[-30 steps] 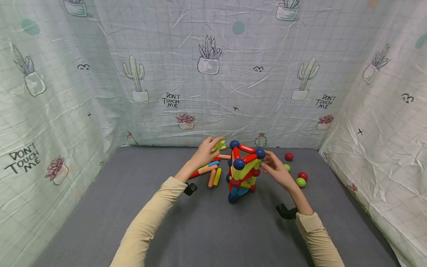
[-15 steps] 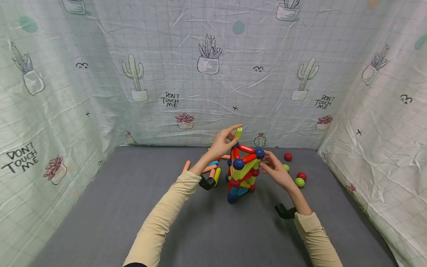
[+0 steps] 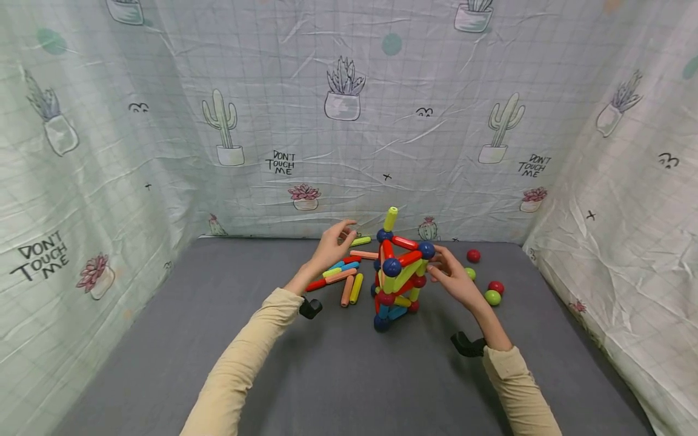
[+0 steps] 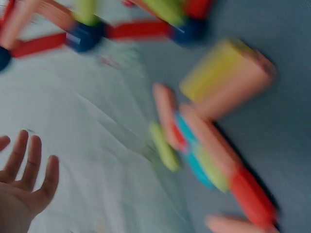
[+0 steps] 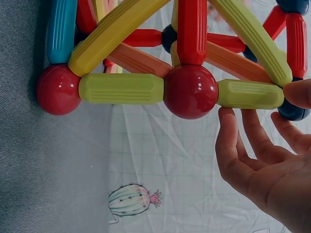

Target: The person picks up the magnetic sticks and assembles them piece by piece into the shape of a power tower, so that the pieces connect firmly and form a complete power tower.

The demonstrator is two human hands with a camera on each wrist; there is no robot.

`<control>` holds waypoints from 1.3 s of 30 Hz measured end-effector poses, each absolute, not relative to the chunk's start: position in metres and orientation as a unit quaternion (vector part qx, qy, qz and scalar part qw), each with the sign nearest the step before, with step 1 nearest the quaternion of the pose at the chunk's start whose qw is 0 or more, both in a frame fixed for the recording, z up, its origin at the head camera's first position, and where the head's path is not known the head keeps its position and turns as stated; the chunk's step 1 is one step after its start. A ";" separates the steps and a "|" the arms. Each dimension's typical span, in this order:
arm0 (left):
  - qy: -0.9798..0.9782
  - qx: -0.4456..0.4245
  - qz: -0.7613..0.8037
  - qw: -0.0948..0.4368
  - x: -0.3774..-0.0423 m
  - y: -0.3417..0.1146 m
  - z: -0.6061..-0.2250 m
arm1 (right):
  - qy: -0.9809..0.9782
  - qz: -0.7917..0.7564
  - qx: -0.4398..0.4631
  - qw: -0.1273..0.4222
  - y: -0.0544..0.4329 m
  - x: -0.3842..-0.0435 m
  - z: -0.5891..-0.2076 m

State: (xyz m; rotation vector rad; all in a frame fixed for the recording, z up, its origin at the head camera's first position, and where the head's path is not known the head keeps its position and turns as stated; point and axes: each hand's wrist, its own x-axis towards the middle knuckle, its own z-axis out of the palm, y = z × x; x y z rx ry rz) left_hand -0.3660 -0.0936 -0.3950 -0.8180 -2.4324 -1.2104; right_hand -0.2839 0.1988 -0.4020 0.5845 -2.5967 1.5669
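A tower of ridged coloured rods and balls, a magnetic building set [image 3: 410, 258], stands on the grey table. Atop its far-left blue ball [image 3: 384, 235] rises a single yellow-green rod [image 3: 390, 219]. My left hand [image 3: 329, 247] hovers left of the tower over loose rods, holding nothing, fingers spread in the left wrist view. At the tower's upper right, my right hand [image 3: 454, 277] steadies a corner: in the right wrist view the fingertips [image 5: 227, 116] meet a yellow-green rod [image 5: 250, 94] and the thumb lies by a blue ball [image 5: 294, 110].
Loose rods in orange, red, blue and yellow [image 3: 355, 289] lie left of the tower, with a yellow-green one [image 3: 360, 241] at the back. Red balls [image 3: 473, 255] and green balls [image 3: 492, 297] rest right of my right hand. A printed curtain [image 3: 349, 151] closes the back and sides.
My left hand carried a yellow-green rod to the tower's far-left blue ball, let go of it standing upright there, and moved back left over the loose rods. My right hand stayed put.
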 end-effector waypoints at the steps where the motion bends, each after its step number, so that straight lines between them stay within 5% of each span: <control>1: -0.860 -0.285 -0.392 0.158 -0.366 -0.100 -0.401 | -0.840 0.509 0.189 0.025 0.199 -0.284 -0.402; 17: -0.885 -0.393 0.103 0.228 -0.362 -0.162 -0.469 | -0.838 0.506 0.203 0.028 0.198 -0.287 -0.401; 32: -0.887 -0.405 0.101 0.197 -0.354 -0.165 -0.482 | -0.841 0.504 0.194 0.023 0.200 -0.286 -0.401; 39: -0.851 -0.419 0.138 0.286 -0.352 -0.164 -0.481 | -0.837 0.509 0.200 0.022 0.199 -0.285 -0.401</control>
